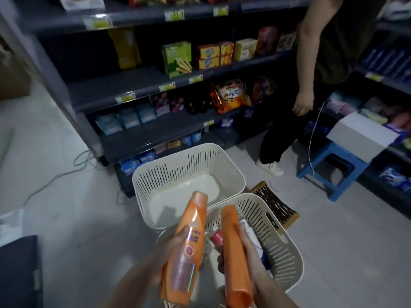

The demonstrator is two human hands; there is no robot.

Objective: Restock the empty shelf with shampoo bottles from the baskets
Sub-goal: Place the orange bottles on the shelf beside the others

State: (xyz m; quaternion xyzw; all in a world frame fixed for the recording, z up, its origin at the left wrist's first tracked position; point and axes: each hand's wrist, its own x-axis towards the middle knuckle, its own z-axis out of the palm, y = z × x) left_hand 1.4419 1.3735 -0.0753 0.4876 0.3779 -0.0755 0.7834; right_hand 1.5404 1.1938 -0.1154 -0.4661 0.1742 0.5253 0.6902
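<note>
Each hand grips an orange plastic shampoo bottle — left hand (pixel 171 252) one (pixel 185 247), right hand (pixel 249 252) another (pixel 234 252) — above the cream slotted plastic basket (pixel 287 252).

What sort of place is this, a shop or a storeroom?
Most likely a small shop: dark shelves with price tags along their edges, boxed snacks facing outward, and orange shampoo bottles held ready for restocking.
</note>
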